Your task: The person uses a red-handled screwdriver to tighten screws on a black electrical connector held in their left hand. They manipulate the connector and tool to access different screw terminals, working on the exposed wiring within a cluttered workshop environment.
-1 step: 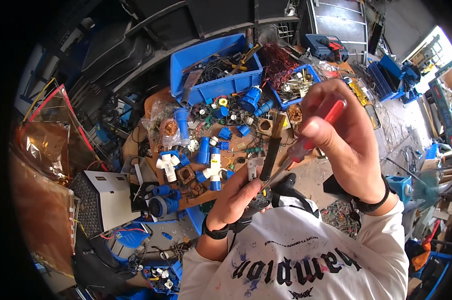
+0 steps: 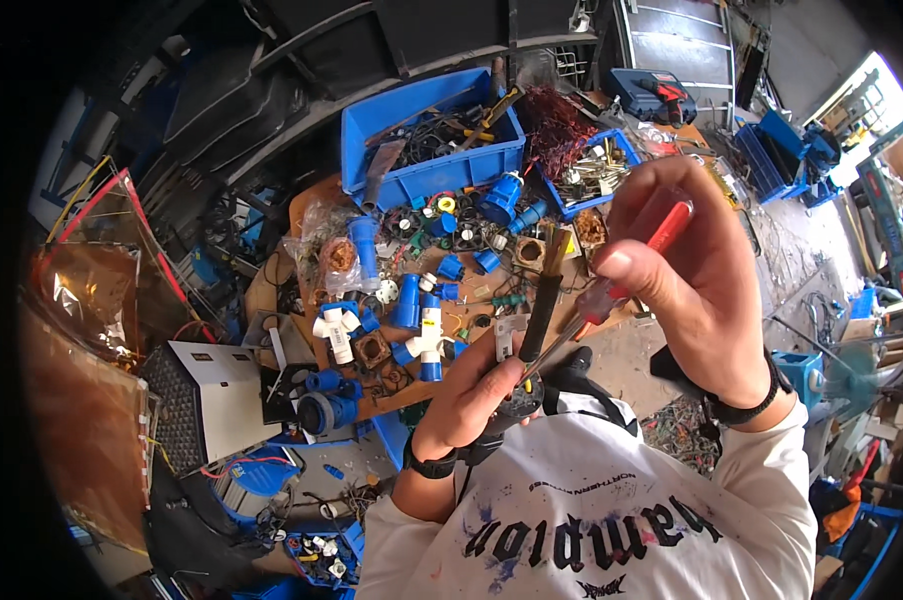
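Observation:
My left hand (image 2: 472,400) is closed around a black round electrical part (image 2: 519,402), held just in front of my shirt. A thick black cable (image 2: 542,315) with bare brass-coloured ends stands up from beside the thumb, together with a small white-grey bracket (image 2: 509,335). My right hand (image 2: 697,290) grips a screwdriver (image 2: 662,232) with a clear and red handle. Its shaft slants down to the left, and the tip meets the black part near a small yellow spot. The exact contact of the tip is too small to make out.
Beyond my hands, a wooden table (image 2: 397,398) carries blue and white plug connectors (image 2: 429,340). Behind them stand a blue bin (image 2: 437,180) of cables and tools and a smaller blue tray (image 2: 589,205) of metal pieces. An open white-lidded case (image 2: 222,395) is at left.
My right hand and the screwdriver handle have shifted very slightly. The left hand and the black part stay in place.

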The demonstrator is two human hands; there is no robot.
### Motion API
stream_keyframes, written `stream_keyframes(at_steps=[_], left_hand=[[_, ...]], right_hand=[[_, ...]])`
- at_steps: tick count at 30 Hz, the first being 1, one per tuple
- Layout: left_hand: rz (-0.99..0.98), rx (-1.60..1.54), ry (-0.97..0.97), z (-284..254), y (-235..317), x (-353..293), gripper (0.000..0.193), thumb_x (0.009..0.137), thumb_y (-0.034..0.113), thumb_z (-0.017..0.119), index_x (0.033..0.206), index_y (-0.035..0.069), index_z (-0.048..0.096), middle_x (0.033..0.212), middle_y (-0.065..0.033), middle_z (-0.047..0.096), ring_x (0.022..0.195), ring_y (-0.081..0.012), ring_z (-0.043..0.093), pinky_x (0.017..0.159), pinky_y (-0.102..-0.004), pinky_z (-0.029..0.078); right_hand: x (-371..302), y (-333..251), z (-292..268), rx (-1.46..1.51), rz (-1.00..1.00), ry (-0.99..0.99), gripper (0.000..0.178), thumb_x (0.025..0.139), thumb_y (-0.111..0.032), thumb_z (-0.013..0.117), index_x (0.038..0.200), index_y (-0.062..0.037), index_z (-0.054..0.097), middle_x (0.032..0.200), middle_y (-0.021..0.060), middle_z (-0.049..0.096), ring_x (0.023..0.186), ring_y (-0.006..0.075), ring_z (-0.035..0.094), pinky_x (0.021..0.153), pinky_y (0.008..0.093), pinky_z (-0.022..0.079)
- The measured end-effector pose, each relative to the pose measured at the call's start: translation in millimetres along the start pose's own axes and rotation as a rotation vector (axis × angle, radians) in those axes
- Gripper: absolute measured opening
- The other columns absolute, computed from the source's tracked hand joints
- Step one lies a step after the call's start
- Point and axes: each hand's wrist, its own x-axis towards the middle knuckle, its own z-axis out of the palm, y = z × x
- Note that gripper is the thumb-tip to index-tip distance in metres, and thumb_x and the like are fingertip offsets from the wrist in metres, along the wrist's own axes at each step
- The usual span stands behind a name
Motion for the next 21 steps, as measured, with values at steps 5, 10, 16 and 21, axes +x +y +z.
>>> stream_keyframes(at_steps=[5,10,16,21], left_hand=[[-0.021,0.117,0.057,-0.7,-1.3,-3.1,0.043,0.096,0.040,0.046,0.106,-0.001,0.047,0.074,-0.0162,0.061,0.061,-0.0181,0.059,0.057,-0.0292,0.049],[-0.074,0.015,0.041,-3.2,-2.3,-4.0,0.024,0.097,0.024,0.048,0.105,0.002,0.048,0.077,-0.0055,0.056,0.063,-0.0124,0.058,0.058,-0.0275,0.049],[-0.079,-0.055,-0.013,-14.2,-12.4,-12.1,0.026,0.096,0.024,0.048,0.105,0.001,0.046,0.076,-0.0076,0.058,0.062,-0.0149,0.059,0.057,-0.0290,0.049],[-0.064,-0.060,-0.037,-15.8,-3.5,-16.9,0.031,0.097,0.028,0.047,0.106,-0.001,0.046,0.074,-0.0085,0.058,0.063,-0.0157,0.059,0.057,-0.0290,0.048]], right_hand=[[4.4,-18.1,-14.5,-0.404,0.186,-0.077,0.035,0.084,-0.023,0.072,0.098,-0.0010,0.050,0.080,0.0010,0.054,0.071,0.0060,0.054,0.063,0.0204,0.043],[0.6,-12.7,-24.1,-0.410,-0.039,-0.262,0.036,0.082,-0.028,0.074,0.094,-0.0030,0.050,0.081,0.0021,0.056,0.070,0.0068,0.054,0.064,0.0214,0.044],[12.8,-1.5,-39.4,-0.150,-0.265,-0.566,0.020,0.087,-0.011,0.066,0.093,-0.0013,0.050,0.085,0.0088,0.059,0.077,0.0187,0.061,0.064,0.0293,0.048],[7.9,0.8,-34.9,-0.199,-0.290,-0.515,0.023,0.089,-0.020,0.064,0.093,-0.0016,0.050,0.084,0.0097,0.057,0.071,0.0193,0.054,0.064,0.0314,0.044]])
